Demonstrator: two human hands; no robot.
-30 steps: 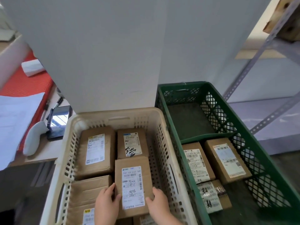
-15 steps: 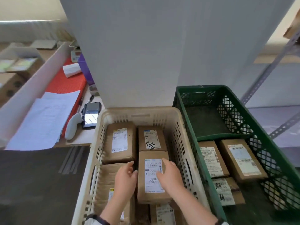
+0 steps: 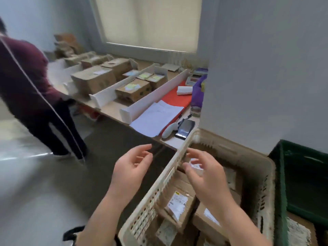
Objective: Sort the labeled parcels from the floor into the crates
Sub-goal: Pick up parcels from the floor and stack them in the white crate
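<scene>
We see both hands free of any parcel. The left hand [image 3: 132, 168] hangs over the floor [image 3: 44, 192], just outside the beige crate [image 3: 160, 188]. The right hand [image 3: 205, 178] hovers above that crate's far left corner. Their palms face each other and the fingers are loosely curved and spread, pinching nothing, and neither hand touches a box as far as the blur lets us judge. We take this pose for hands between two parcels rather than a grip in progress.

The beige crate holds several brown parcels [image 3: 177, 205] lying flat, with white labels up where we can see them, probably so the labels can be read at a glance. They are packed edge to edge and cover most of the bottom that shows. To its right stands the green crate [image 3: 282, 192], where only one labelled parcel [image 3: 298, 231] shows, at its near end.

We find no loose parcel on the floor in view, so the next one must lie outside the picture.

Beyond the beige crate, the near corner of the worktop [image 3: 173, 142] carries papers [image 3: 156, 118], a handheld scanner [image 3: 169, 130] and a phone [image 3: 185, 127], handy for checking labels. Farther along, white dividers [image 3: 152, 98] separate cartons [image 3: 94, 82]. Another person [image 3: 26, 77] stands on the floor at the left.
</scene>
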